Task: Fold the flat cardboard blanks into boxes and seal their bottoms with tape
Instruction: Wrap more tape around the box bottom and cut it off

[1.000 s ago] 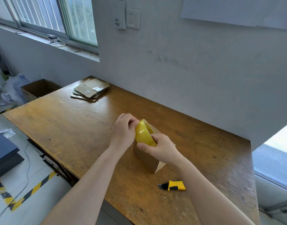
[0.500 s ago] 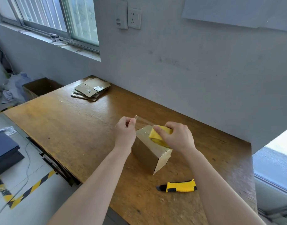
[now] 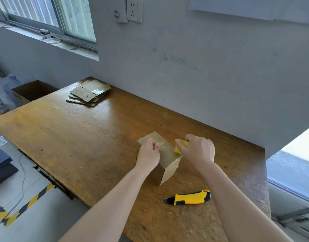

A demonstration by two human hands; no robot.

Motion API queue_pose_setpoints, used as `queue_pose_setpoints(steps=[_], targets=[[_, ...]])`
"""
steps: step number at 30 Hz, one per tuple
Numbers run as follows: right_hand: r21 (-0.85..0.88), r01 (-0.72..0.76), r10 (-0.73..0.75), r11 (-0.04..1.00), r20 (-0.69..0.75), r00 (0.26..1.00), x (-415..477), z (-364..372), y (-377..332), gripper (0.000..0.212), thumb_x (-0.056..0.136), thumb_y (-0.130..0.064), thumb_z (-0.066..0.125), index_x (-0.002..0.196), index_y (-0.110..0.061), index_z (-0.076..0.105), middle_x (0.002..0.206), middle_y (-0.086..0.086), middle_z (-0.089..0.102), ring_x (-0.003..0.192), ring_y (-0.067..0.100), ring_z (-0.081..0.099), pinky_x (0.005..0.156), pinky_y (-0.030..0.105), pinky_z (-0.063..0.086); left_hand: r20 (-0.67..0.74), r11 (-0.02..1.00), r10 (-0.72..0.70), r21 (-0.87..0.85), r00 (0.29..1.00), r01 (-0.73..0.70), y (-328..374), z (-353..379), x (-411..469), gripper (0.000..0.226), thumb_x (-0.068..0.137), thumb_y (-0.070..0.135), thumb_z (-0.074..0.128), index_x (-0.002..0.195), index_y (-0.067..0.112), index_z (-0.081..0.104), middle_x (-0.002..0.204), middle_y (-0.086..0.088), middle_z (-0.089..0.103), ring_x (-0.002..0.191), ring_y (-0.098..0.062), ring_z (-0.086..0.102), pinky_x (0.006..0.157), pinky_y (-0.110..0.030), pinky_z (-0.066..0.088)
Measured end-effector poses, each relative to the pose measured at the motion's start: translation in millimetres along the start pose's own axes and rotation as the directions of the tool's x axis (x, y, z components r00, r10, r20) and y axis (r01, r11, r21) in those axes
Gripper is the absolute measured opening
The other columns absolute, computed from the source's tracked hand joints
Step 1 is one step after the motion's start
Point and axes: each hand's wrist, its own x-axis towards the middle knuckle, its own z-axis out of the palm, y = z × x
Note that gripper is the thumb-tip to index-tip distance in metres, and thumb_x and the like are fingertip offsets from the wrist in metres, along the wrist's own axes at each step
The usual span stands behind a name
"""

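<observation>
Mid-seal on the small brown cardboard box (image 3: 167, 165) standing on the wooden table (image 3: 80, 137), my left hand (image 3: 148, 153) pinches what seems the free end of the clear tape strip (image 3: 165, 148) while my right hand (image 3: 198, 151) grips the yellow tape roll (image 3: 179, 147); next I'd press it down and cut.

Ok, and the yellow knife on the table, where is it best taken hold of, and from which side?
Grip the knife by the middle of its yellow handle, from above, fingers across its two long sides. It lies flat on the table, clear of the box, and its dark blade end points left, so stay toward the right end.
</observation>
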Motion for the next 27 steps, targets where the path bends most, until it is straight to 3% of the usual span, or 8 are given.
queue_pose_setpoints(steps=[4, 7, 10, 14, 17, 19, 22, 27], targets=[[0.206, -0.122, 0.068, 0.971, 0.252, 0.965, 10, 2, 0, 0.042, 0.093, -0.056, 0.049, 0.082, -0.018, 0.064, 0.076, -0.004, 0.060, 0.072, 0.017, 0.058, 0.053, 0.027, 0.043, -0.008, 0.999, 0.011, -0.039, 1.000, -0.012, 0, -9, 12, 0.021, 0.103, 0.029, 0.046, 0.092, 0.013, 0.055, 0.091, -0.001, 0.057, 0.074, -0.008, 0.049, 0.060, -0.022, 0.038], [0.365, -0.220, 0.050, 0.905, 0.422, 0.905, 8, 9, -4, 0.047, 0.089, -0.053, 0.057, 0.058, -0.018, 0.051, 0.058, -0.003, 0.051, 0.060, 0.020, 0.051, 0.052, 0.028, 0.036, 0.054, 0.999, 0.019, -0.034, 0.998, -0.017, -1, -17, 23, 0.019, 0.101, 0.024, 0.047, 0.089, 0.013, 0.056, 0.102, 0.001, 0.065, 0.090, -0.012, 0.057, 0.075, -0.029, 0.046], [0.389, -0.239, 0.059, 0.890, 0.421, 0.905, 6, 11, -6, 0.049, 0.090, -0.055, 0.056, 0.057, -0.019, 0.050, 0.056, -0.004, 0.051, 0.055, 0.016, 0.050, 0.052, 0.027, 0.039, 0.072, 0.999, 0.012, -0.053, 0.997, -0.009, 0, -23, 28, 0.017, 0.099, 0.022, 0.049, 0.090, 0.015, 0.061, 0.106, 0.003, 0.068, 0.099, -0.014, 0.060, 0.087, -0.035, 0.049], [0.426, -0.180, 0.010, 0.887, 0.371, 0.928, 15, -2, -9, 0.048, 0.088, -0.064, 0.054, 0.066, -0.021, 0.052, 0.063, -0.007, 0.052, 0.062, 0.013, 0.052, 0.054, 0.026, 0.039, -0.110, 0.998, 0.050, -0.041, 0.993, -0.055, -3, -30, 23, 0.019, 0.096, 0.023, 0.053, 0.082, 0.014, 0.062, 0.081, 0.000, 0.063, 0.076, -0.014, 0.055, 0.067, -0.029, 0.044], [0.543, -0.153, -0.090, 0.826, 0.393, 0.915, 19, -18, -14, 0.051, 0.088, -0.058, 0.060, 0.072, -0.010, 0.064, 0.066, -0.002, 0.055, 0.063, 0.014, 0.051, 0.059, 0.028, 0.039, -0.234, 0.990, -0.029, -0.140, 0.972, -0.004, -6, -36, 19, 0.020, 0.097, 0.020, 0.054, 0.078, 0.016, 0.061, 0.080, 0.000, 0.063, 0.075, -0.015, 0.056, 0.064, -0.028, 0.044], [0.517, -0.078, -0.145, 0.853, 0.377, 0.915, 19, -24, -19, 0.046, 0.088, -0.057, 0.061, 0.077, -0.013, 0.067, 0.070, -0.001, 0.059, 0.068, 0.015, 0.055, 0.060, 0.029, 0.042, -0.253, 0.976, -0.109, -0.210, 0.961, 0.055, -10, -37, 16, 0.021, 0.098, 0.019, 0.053, 0.079, 0.015, 0.059, 0.084, -0.001, 0.062, 0.078, -0.014, 0.054, 0.063, -0.027, 0.040], [0.311, 0.078, -0.186, 0.947, 0.335, 0.924, 15, -29, -32, 0.045, 0.087, -0.061, 0.059, 0.067, -0.021, 0.059, 0.065, -0.007, 0.054, 0.062, 0.010, 0.051, 0.051, 0.023, 0.036, -0.248, 0.939, -0.234, -0.309, 0.940, 0.152, -23, -37, 10, 0.020, 0.099, 0.019, 0.052, 0.085, 0.009, 0.061, 0.089, -0.006, 0.062, 0.079, -0.014, 0.053, 0.062, -0.026, 0.038], [0.142, 0.089, -0.136, 0.986, 0.361, 0.923, 11, -21, -42, 0.047, 0.086, -0.064, 0.057, 0.068, -0.021, 0.058, 0.069, -0.006, 0.057, 0.063, 0.009, 0.054, 0.047, 0.021, 0.034, -0.191, 0.883, -0.371, -0.375, 0.909, 0.282, -41, -35, 8, 0.019, 0.099, 0.018, 0.054, 0.086, 0.008, 0.064, 0.091, -0.008, 0.062, 0.080, -0.016, 0.052, 0.073, -0.029, 0.041]])
